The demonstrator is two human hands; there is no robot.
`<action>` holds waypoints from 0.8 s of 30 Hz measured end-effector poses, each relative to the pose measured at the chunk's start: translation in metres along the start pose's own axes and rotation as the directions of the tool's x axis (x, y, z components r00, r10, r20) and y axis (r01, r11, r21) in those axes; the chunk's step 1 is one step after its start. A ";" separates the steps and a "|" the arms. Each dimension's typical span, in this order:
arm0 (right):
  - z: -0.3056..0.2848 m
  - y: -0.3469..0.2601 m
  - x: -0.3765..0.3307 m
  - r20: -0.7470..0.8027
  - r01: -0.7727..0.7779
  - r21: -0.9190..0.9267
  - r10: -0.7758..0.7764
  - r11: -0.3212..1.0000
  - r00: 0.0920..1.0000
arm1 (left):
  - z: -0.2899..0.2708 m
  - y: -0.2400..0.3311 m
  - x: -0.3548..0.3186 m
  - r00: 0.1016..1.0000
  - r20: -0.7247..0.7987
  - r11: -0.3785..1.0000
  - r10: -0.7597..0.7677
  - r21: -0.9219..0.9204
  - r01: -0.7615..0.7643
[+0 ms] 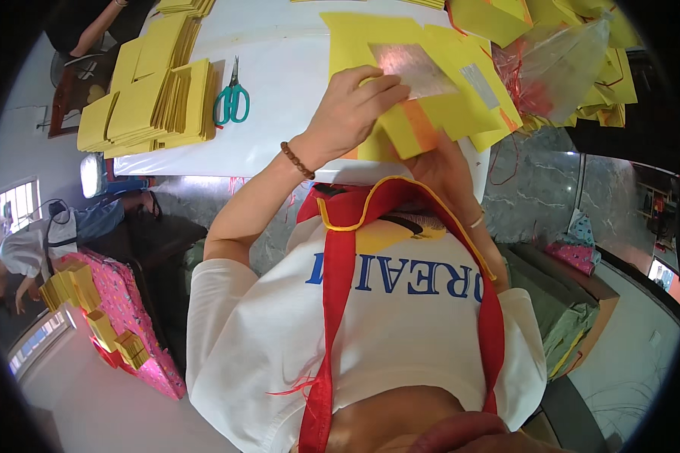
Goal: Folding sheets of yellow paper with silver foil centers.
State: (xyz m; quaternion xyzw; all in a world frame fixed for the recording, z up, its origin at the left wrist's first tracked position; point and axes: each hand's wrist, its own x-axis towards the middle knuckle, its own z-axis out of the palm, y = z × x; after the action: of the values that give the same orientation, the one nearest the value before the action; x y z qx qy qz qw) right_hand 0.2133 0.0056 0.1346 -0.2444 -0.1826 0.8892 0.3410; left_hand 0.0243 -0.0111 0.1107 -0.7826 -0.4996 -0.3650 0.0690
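Observation:
A yellow paper sheet [446,113] with a silver foil patch and an orange strip is bent up at the table's near edge. My left hand [363,98], a beaded bracelet at its wrist, pinches the sheet by the foil. At the sheet's lower edge, near the orange strip, is my right hand [449,166]; some of its fingers are hidden behind the paper, and it appears to grip it. More yellow sheets [351,45] lie flat beneath and beyond, one bearing a silver patch [480,84].
Teal-handled scissors [233,102] lie left of my hands, beside stacks of folded yellow paper [140,109]. A clear plastic bag [567,68] and more yellow paper [619,83] crowd the right. Another person [34,241] is at the far left, by a pink patterned cloth [132,291] holding yellow bundles.

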 end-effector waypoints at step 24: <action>-0.066 -0.025 0.024 0.643 0.617 -0.762 -0.114 -0.197 0.758 | -0.037 0.003 -0.059 0.911 0.361 0.874 -0.198 -0.356 0.331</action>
State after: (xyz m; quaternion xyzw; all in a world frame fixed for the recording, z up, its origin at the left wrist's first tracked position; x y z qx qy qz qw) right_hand 0.2471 0.0500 0.0858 -0.1800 -0.8786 0.3519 0.2680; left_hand -0.0057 -0.0730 0.1009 -0.7505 -0.5200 -0.3383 -0.2280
